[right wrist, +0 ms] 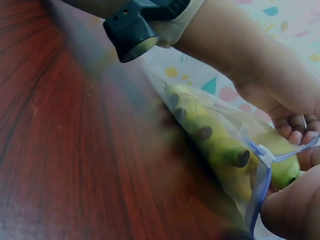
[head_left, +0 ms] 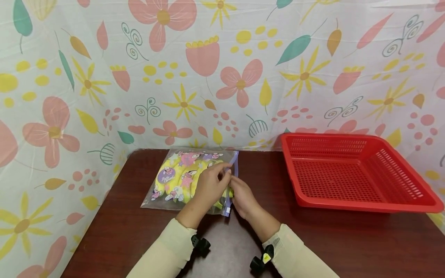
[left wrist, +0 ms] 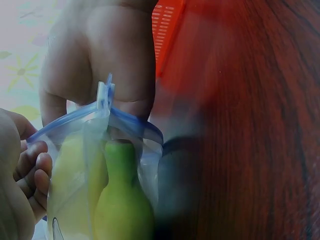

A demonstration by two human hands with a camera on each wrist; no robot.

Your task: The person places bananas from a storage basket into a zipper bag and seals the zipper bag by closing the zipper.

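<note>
A clear zip bag (head_left: pixel 205 154) printed with cartoon figures lies flat on the table, its blue-edged mouth toward the right. Several yellow bananas (right wrist: pixel 215 145) with greenish ends fill it. My left hand (head_left: pixel 213 184) reaches over the bag and pinches the upper part of its mouth. At the same edge, my right hand (head_left: pixel 245 197) holds the zip strip from the right side, with its thumb against the strip in the right wrist view. The mouth gapes apart in both wrist views, with a white slider (right wrist: pixel 266 156) at one end. Some right fingertips are hidden behind the bag.
A red plastic basket (head_left: pixel 295 189) with perforated sides stands on the right of the dark wooden table (head_left: pixel 139 239). A flower-printed cloth (head_left: pixel 208 96) hangs behind the table and along its left side.
</note>
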